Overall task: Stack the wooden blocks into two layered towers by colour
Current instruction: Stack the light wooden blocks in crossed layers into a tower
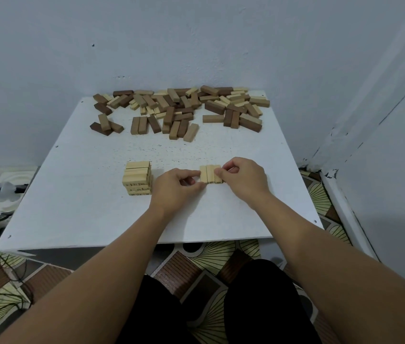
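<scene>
Partly, both hands' fingers (197,173) hide the pale block row (210,174).

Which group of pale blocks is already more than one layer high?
The pale stack at the left; the row of three pinched between left hand and right hand is one layer.

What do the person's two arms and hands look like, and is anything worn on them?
Both forearms are bare up to the frame edge: no sleeves show. The left hand and right hand wear no gloves. No watch, bracelet or ring is visible. Fingernails look short.
</scene>
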Available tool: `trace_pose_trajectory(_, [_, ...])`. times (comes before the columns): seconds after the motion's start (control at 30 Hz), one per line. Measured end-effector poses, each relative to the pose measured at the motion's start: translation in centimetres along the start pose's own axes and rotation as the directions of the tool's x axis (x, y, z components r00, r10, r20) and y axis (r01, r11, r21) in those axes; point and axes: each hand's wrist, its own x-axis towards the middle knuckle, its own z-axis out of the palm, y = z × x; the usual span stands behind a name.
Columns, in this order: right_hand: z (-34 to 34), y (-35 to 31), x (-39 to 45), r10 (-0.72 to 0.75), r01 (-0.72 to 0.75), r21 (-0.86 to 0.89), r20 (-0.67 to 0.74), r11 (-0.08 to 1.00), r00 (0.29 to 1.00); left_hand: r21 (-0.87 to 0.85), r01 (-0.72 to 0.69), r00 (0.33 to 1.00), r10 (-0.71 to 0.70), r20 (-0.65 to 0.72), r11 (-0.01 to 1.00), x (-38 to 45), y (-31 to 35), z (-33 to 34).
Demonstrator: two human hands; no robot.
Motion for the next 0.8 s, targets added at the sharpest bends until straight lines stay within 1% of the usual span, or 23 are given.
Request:
trace_pose_trajectory(0.13, [-0.1,0.1,0.0,0.012,-0.014,0.071,0.033,0.997,0.999,0.004,0.008,1.000,-0.009,0.016,1.000,0.2,-0.2,-0.1])
trace_pose_trajectory(0.27, [-0.2,0.3,0.1,0.018,-0.021,0.086,0.039,0.996,0.999,0.020,0.038,0.999,-0.038,0.006,0.999,0.5,0.2,0.2])
trace_pose_trajectory(0.5, [-0.2,0.2,0.3,0.030,-0.034,0.098,0.044,0.995,0.999,0.059,0.048,0.999,-0.048,-0.008,0.997,0.4,0.7,0.4])
trace_pose_trajectory(0.67, [-0.3,0.4,0.5,0.038,-0.042,0.117,0.042,0.992,0.998,0.049,0.014,0.999,-0.016,0.032,0.999,-0.3,1.2,0.5])
trace_pose_trajectory(0.8, [-0.2,0.2,0.7,0.041,-0.050,0.130,0.074,0.990,0.996,0.153,0.037,0.999,-0.035,-0.016,0.988,-0.1,2.0,1.8])
